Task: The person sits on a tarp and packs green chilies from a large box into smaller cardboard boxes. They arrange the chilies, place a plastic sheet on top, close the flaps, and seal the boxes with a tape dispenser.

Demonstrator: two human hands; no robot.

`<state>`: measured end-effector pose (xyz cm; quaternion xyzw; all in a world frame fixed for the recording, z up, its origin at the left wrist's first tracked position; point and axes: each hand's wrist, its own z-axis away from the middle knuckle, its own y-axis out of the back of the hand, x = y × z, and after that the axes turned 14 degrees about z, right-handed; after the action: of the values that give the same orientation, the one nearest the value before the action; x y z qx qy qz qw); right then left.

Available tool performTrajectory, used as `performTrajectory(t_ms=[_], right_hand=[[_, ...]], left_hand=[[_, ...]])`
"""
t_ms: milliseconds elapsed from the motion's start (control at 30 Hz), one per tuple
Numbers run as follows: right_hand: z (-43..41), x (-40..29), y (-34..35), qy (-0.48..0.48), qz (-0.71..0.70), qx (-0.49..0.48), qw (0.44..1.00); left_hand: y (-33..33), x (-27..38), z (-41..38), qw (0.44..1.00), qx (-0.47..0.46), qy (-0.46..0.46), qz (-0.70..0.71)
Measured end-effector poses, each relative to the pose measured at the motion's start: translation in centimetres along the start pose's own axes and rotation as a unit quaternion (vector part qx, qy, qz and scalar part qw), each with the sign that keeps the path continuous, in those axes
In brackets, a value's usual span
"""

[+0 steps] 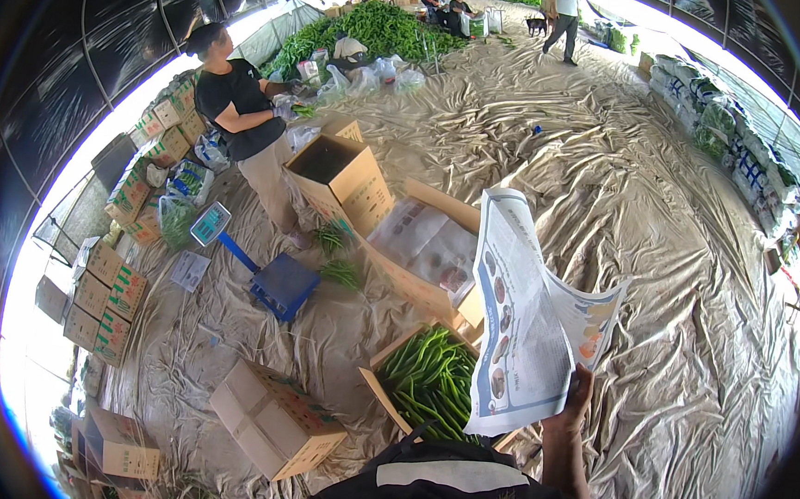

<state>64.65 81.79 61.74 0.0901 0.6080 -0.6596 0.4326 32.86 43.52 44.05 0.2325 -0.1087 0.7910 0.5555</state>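
Observation:
My right hand (572,404) grips the lower edge of a printed newspaper sheet (523,328), which stands up and bends in the air. My left hand is out of view. Right in front of me, partly behind the paper, is an open cardboard box (371,379) filled with long green chili peppers (429,373). Beyond it lies a larger open carton (398,270), with printed paper (425,241) spread inside. The sheet hides part of both boxes' right sides.
A blue platform scale (286,285) stands left of the cartons, with loose peppers (340,272) beside it. A closed carton (277,418) sits nearer. A person in a black shirt (243,110) stands behind a tall open box (342,176). Wrinkled sheeting (655,378) covers the ground.

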Motion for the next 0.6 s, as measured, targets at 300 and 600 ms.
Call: performTrajectory(t_ms=[300, 600], right_hand=[[0.5, 0.1, -3.3, 0.048, 0.002, 0.001, 0.999], [1.7, -1.6, -8.7, 0.143, 0.063, -0.028, 0.987]], left_hand=[[1.6, -2.6, -1.1, 0.999, -0.029, 0.02, -0.035], [-5.4, 8.7, -2.0, 0.922, -0.121, -0.152, -0.334]])
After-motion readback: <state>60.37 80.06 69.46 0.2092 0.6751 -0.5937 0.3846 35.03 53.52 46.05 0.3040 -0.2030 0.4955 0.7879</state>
